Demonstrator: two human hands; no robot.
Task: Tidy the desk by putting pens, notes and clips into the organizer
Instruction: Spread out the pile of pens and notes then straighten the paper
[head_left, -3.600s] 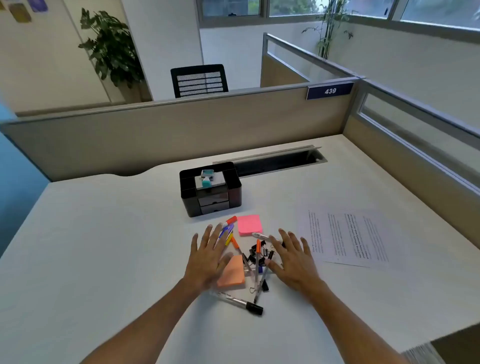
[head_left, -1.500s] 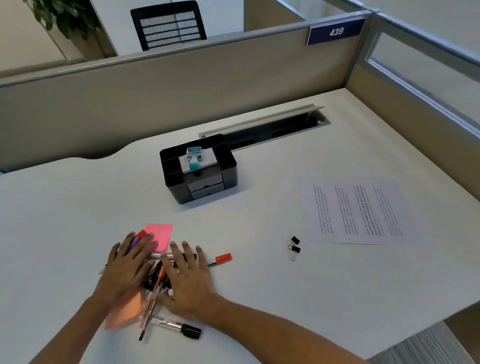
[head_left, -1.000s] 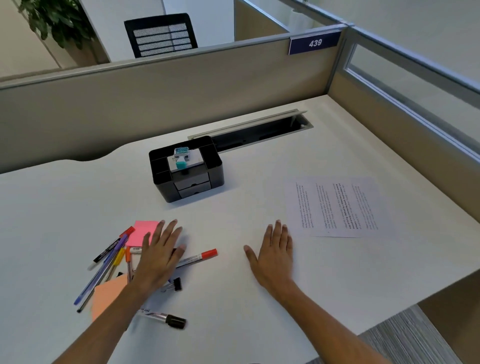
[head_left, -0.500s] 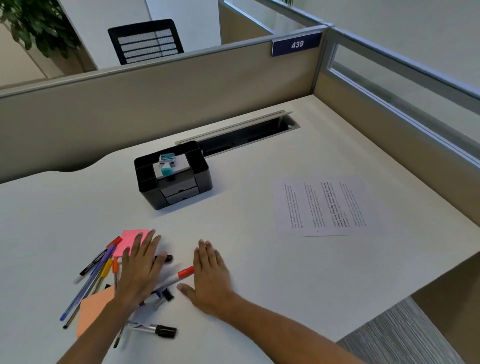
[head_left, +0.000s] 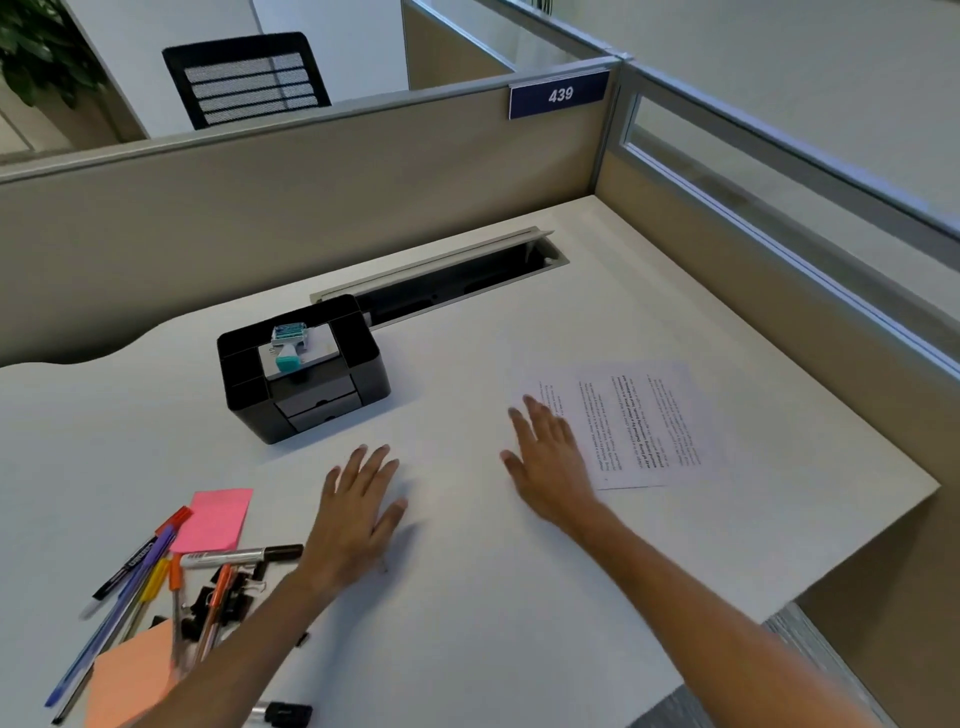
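A black desk organizer (head_left: 363, 364) with small grey drawers stands at the middle of the white desk; a teal stamp (head_left: 287, 348) lies on its top. Pens (head_left: 140, 582), a silver marker (head_left: 239, 556), black binder clips (head_left: 228, 603), a pink note pad (head_left: 215, 519) and an orange note pad (head_left: 135, 675) lie scattered at the lower left. My left hand (head_left: 358, 514) rests flat with fingers spread, just right of that pile. My right hand (head_left: 550, 457) lies flat and open, touching the left edge of a printed sheet (head_left: 644, 421). Neither hand holds anything.
An open cable slot (head_left: 457, 280) runs behind the organizer. Beige partition walls (head_left: 311, 197) close off the back and right sides. The desk's front edge (head_left: 779, 603) drops off at the lower right. A capped marker (head_left: 283, 712) lies near my left forearm.
My right hand has slid right across the desk to the printed sheet. My left hand has come off the pen pile and moved right onto bare desk.
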